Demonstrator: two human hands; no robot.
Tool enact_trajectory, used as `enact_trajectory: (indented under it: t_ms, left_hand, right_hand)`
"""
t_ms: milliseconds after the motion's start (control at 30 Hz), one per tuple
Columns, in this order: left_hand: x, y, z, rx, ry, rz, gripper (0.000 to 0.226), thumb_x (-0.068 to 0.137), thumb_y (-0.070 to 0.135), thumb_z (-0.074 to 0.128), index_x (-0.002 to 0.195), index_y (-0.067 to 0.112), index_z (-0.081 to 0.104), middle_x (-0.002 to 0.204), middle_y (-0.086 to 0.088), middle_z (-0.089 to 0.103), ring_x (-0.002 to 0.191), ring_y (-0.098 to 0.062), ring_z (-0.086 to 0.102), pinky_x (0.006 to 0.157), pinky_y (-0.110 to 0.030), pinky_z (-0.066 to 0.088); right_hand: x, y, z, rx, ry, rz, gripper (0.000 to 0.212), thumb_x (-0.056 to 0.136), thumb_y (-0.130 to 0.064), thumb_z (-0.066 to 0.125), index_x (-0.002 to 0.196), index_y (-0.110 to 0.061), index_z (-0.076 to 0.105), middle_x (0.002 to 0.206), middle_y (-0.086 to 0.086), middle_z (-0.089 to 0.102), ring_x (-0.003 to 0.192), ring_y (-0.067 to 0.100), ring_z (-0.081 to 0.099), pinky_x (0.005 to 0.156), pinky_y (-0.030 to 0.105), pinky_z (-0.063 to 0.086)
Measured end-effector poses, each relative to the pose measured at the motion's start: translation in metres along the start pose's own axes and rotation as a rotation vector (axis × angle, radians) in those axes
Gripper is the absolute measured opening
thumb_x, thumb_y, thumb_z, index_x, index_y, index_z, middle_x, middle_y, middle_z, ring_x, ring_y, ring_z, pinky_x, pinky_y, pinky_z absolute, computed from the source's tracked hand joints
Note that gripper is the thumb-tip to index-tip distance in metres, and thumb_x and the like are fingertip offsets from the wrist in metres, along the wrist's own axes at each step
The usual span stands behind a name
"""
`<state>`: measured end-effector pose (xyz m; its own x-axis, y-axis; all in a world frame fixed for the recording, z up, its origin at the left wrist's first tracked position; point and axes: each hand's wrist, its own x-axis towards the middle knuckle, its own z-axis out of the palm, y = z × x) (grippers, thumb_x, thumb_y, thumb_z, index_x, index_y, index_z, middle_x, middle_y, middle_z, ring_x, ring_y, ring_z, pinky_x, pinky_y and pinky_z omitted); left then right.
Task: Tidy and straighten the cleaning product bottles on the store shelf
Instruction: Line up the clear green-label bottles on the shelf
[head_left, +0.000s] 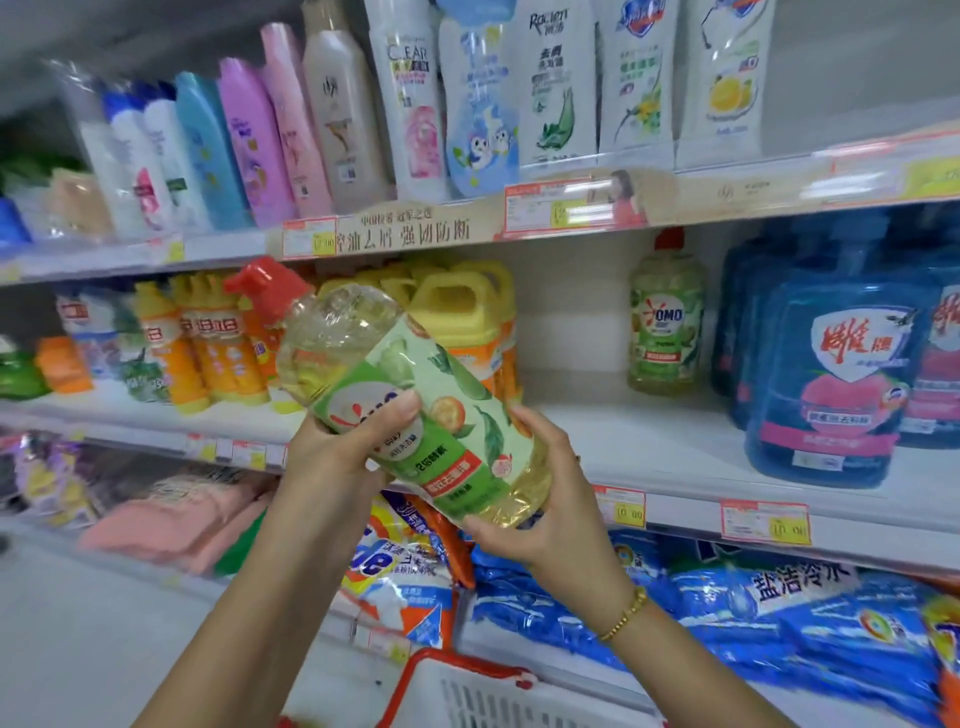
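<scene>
I hold a clear bottle of yellow dish liquid (447, 395) with a green label and a red cap, tilted with the cap up and to the left, in front of the middle shelf. My left hand (337, 457) grips its label from the left side. My right hand (540, 499) cups its base from below right. A matching bottle (666, 322) stands upright alone on the middle shelf (623, 431), to the right of the held one.
Yellow jugs (467, 317) and orange bottles (208, 348) stand left on the middle shelf, large blue jugs (831, 374) at its right. Shampoo bottles (332, 119) and refill pouches line the top shelf. Detergent bags (727, 603) lie below. A red basket (467, 691) sits at the bottom.
</scene>
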<state>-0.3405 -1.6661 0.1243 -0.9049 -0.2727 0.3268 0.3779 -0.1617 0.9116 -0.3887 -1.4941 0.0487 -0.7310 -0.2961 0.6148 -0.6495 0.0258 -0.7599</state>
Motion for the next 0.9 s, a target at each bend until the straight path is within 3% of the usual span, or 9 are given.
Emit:
enact_trajectory:
  t_ms: [167,233,300,400,500,600,700,800,900]
  left_hand:
    - [0.014,0.007,-0.022,-0.048,-0.116,0.010,0.092,0.031,0.051,0.094,0.106,0.012,0.059,0.097,-0.001,0.074,0.086,-0.012,0.071,0.064,-0.027,0.057]
    - [0.019,0.007,-0.026,-0.083,-0.172,0.041,0.078,0.040,0.051,0.093,0.102,0.013,0.064,0.094,0.000,0.075,0.086,-0.013,0.071,0.066,-0.027,0.057]
    - [0.021,0.004,-0.028,-0.133,-0.226,0.039,0.069,0.046,0.051,0.091,0.103,0.019,0.069,0.097,0.002,0.075,0.092,-0.015,0.071,0.071,-0.033,0.058]
    - [0.021,0.000,-0.024,-0.196,-0.235,-0.020,0.105,0.044,0.051,0.091,0.133,0.016,0.049,0.116,-0.001,0.070,0.104,-0.019,0.068,0.076,-0.038,0.058]
    - [0.023,-0.003,-0.028,-0.218,-0.200,-0.018,0.111,0.040,0.048,0.094,0.133,0.012,0.046,0.115,-0.002,0.070,0.103,-0.019,0.068,0.073,-0.036,0.058]
    - [0.026,-0.004,-0.033,-0.145,-0.116,0.023,0.117,0.043,0.049,0.092,0.140,0.008,0.041,0.121,-0.006,0.067,0.105,-0.022,0.067,0.074,-0.039,0.057]
    - [0.028,-0.006,-0.042,-0.032,-0.029,0.074,0.109,0.042,0.051,0.091,0.135,0.015,0.048,0.123,-0.008,0.065,0.108,-0.027,0.065,0.083,-0.050,0.052]
    - [0.027,-0.009,-0.045,0.076,0.059,0.112,0.092,0.040,0.045,0.092,0.122,0.021,0.056,0.112,-0.003,0.070,0.101,-0.026,0.068,0.080,-0.048,0.054]
    - [0.026,-0.008,-0.045,0.153,0.083,0.119,0.079,0.046,0.039,0.084,0.118,0.021,0.057,0.106,-0.002,0.072,0.098,-0.024,0.070,0.082,-0.047,0.054]
  right_hand:
    - [0.004,0.003,0.013,0.248,0.043,0.013,0.089,0.059,-0.029,0.086,0.133,-0.038,0.038,0.129,-0.008,0.053,0.121,0.016,0.053,0.097,0.040,0.049]
    - [0.009,-0.003,0.016,0.448,-0.030,0.062,0.086,0.060,-0.035,0.084,0.133,-0.032,0.040,0.125,-0.006,0.059,0.118,0.016,0.057,0.093,0.034,0.051]
    - [0.015,-0.006,0.022,0.703,-0.127,0.196,0.081,0.064,-0.045,0.079,0.134,-0.025,0.044,0.126,0.002,0.061,0.118,0.023,0.058,0.095,0.040,0.050]
    - [0.021,-0.008,0.030,1.174,-0.434,0.479,0.065,0.076,-0.048,0.067,0.130,-0.014,0.056,0.120,0.016,0.063,0.102,0.034,0.065,0.084,0.043,0.055]
    - [0.027,-0.009,0.033,1.331,-0.593,0.648,0.076,0.081,-0.062,0.053,0.137,-0.010,0.046,0.115,0.022,0.061,0.082,0.036,0.067,0.067,0.038,0.058]
    - [0.037,-0.009,0.033,1.099,-0.369,0.663,0.059,0.089,-0.061,0.039,0.126,-0.019,0.058,0.117,0.015,0.065,0.093,0.031,0.068,0.070,0.037,0.059]
    - [0.042,-0.017,0.024,0.482,-0.119,0.271,0.043,0.083,-0.060,0.052,0.120,-0.038,0.056,0.123,-0.012,0.061,0.111,0.007,0.060,0.086,0.027,0.054]
    - [0.042,-0.029,0.026,0.044,-0.259,0.056,0.083,0.066,-0.051,0.077,0.134,-0.050,0.030,0.129,-0.026,0.049,0.117,-0.005,0.049,0.095,0.019,0.045]
    - [0.038,-0.031,0.042,-0.380,-0.164,-0.035,0.109,0.062,-0.058,0.077,0.140,-0.054,0.001,0.136,-0.020,0.042,0.116,0.000,0.044,0.096,0.020,0.040]
